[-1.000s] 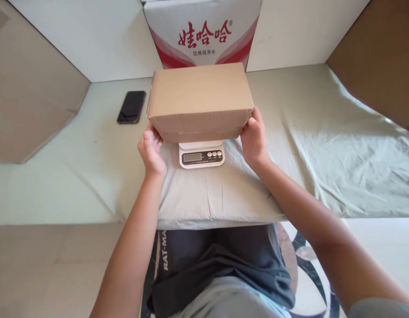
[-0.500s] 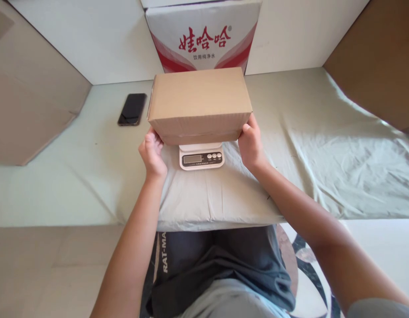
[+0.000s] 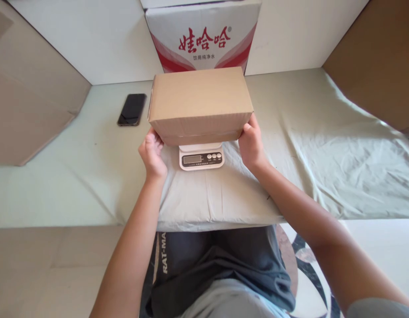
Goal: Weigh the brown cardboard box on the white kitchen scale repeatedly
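A closed brown cardboard box (image 3: 200,95) is over a white digital kitchen scale (image 3: 202,160), covering most of its weighing plate. Whether the box rests on the plate or hovers just above it, I cannot tell. My left hand (image 3: 153,152) grips the box's lower left corner, with some fingertips hidden beneath it. At the lower right corner, my right hand (image 3: 251,141) holds the box with the thumb on its front and the other fingers partly out of sight. The scale's display looks blank, and its round buttons face me.
A black smartphone (image 3: 132,109) lies left of the box on the pale green cloth (image 3: 75,176). Behind stands a white and red carton (image 3: 204,39) with Chinese lettering. Large cardboard panels rise at the left (image 3: 35,88) and right (image 3: 376,66).
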Demonstrator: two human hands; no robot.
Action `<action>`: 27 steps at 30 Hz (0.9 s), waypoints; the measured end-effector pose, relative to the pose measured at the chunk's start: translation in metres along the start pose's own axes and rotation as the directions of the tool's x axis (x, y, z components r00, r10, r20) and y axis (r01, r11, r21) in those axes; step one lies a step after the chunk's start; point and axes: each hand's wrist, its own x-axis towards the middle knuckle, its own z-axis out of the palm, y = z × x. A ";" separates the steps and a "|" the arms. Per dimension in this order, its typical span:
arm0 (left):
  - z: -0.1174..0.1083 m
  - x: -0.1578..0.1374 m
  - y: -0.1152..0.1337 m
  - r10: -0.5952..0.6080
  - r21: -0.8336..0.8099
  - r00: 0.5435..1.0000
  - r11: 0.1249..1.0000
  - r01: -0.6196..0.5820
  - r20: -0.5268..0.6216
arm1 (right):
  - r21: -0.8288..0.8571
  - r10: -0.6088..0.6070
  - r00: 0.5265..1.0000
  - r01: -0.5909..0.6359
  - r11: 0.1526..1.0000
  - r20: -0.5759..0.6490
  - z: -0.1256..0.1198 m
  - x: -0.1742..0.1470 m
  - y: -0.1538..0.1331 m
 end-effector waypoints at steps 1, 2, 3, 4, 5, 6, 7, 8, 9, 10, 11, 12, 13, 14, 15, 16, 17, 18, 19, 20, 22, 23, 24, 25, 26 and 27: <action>-0.001 0.001 -0.002 0.006 0.012 1.000 1.000 -0.006 0.001 | -0.021 -0.020 1.000 0.021 1.000 0.021 -0.002 0.002 0.003; -0.002 0.002 -0.003 0.017 0.025 1.000 1.000 -0.017 0.002 | -0.041 -0.045 0.998 0.046 0.998 0.046 -0.004 0.003 0.005; -0.002 0.003 -0.004 0.032 0.036 0.999 0.999 -0.032 0.003 | -0.054 -0.070 0.995 0.073 0.996 0.070 -0.007 0.005 0.008; -0.003 0.004 -0.006 0.047 0.042 0.999 0.998 -0.048 0.003 | -0.059 -0.090 0.992 0.096 0.994 0.090 -0.009 0.007 0.011; -0.003 0.004 -0.006 0.061 0.043 0.998 0.997 -0.062 0.004 | -0.059 -0.104 0.989 0.110 0.992 0.101 -0.010 0.009 0.014; -0.004 0.005 -0.007 0.071 0.040 0.997 0.997 -0.071 0.008 | -0.056 -0.110 0.988 0.117 0.992 0.106 -0.012 0.010 0.016; -0.004 0.005 -0.007 0.077 0.035 0.997 0.996 -0.078 0.011 | -0.056 -0.112 0.988 0.119 0.991 0.108 -0.013 0.011 0.018; -0.004 0.005 -0.007 0.081 0.031 0.997 0.996 -0.081 0.014 | -0.060 -0.112 0.987 0.119 0.991 0.111 -0.014 0.012 0.020; -0.004 0.005 -0.008 0.082 0.028 0.996 0.996 -0.083 0.017 | -0.069 -0.112 0.987 0.121 0.990 0.114 -0.015 0.013 0.022; -0.005 0.005 -0.008 0.082 0.026 0.996 0.996 -0.082 0.020 | -0.084 -0.114 0.986 0.124 0.989 0.119 -0.016 0.014 0.024; -0.005 0.004 -0.008 0.081 0.025 0.996 0.996 -0.081 0.023 | -0.102 -0.118 0.985 0.131 0.986 0.124 -0.017 0.014 0.027; -0.005 0.004 -0.009 0.078 0.025 0.997 0.997 -0.079 0.023 | -0.122 -0.124 0.984 0.140 0.983 0.129 -0.018 0.014 0.029; -0.006 0.004 -0.010 0.075 0.025 0.997 0.997 -0.076 0.022 | -0.143 -0.136 0.982 0.154 0.978 0.130 -0.019 0.014 0.030; -0.006 0.004 -0.010 0.071 0.026 0.997 0.997 -0.072 0.019 | -0.171 -0.152 0.980 0.173 0.970 0.129 -0.019 0.013 0.031; -0.007 0.004 -0.011 0.066 0.027 0.998 0.997 -0.066 0.016 | -0.208 -0.173 0.977 0.197 0.958 0.127 -0.020 0.013 0.030; -0.007 0.004 -0.011 0.060 0.026 0.998 0.998 -0.060 0.013 | -0.253 -0.202 0.971 0.228 0.940 0.124 -0.020 0.011 0.027; -0.007 0.004 -0.011 0.054 0.024 0.998 0.998 -0.054 0.014 | -0.304 -0.239 0.963 0.266 0.915 0.123 -0.020 0.010 0.022; -0.007 0.004 -0.011 0.049 0.019 0.999 0.999 -0.049 0.017 | -0.357 -0.284 0.951 0.310 0.881 0.126 -0.020 0.007 0.015; -0.007 0.004 -0.010 0.046 0.011 0.999 0.999 -0.046 0.020 | -0.411 -0.334 0.933 0.358 0.839 0.132 -0.019 0.004 0.007; -0.007 0.005 -0.008 0.045 0.000 0.999 0.999 -0.045 0.022 | -0.460 -0.384 0.913 0.404 0.791 0.140 -0.018 -0.001 -0.001; -0.007 0.005 -0.005 0.048 -0.027 0.999 0.998 -0.048 0.019 | -0.557 -0.471 0.867 0.476 0.680 0.165 -0.017 -0.014 -0.018; -0.007 0.005 -0.003 0.049 -0.039 0.999 0.998 -0.049 0.018 | -0.603 -0.493 0.850 0.495 0.626 0.186 -0.017 -0.023 -0.024; -0.007 0.005 -0.002 0.049 -0.048 0.999 0.998 -0.048 0.018 | -0.645 -0.492 0.841 0.507 0.572 0.224 -0.017 -0.033 -0.027; -0.006 0.006 -0.001 0.047 -0.055 0.999 0.997 -0.046 0.018 | -0.679 -0.470 0.838 0.516 0.522 0.276 -0.017 -0.043 -0.028; -0.006 0.006 -0.001 0.044 -0.060 0.999 0.997 -0.043 0.016 | -0.703 -0.421 0.838 0.530 0.474 0.348 -0.017 -0.053 -0.026; -0.005 0.007 -0.001 0.040 -0.066 0.999 0.997 -0.039 0.011 | -0.716 -0.356 0.832 0.549 0.431 0.424 -0.017 -0.062 -0.022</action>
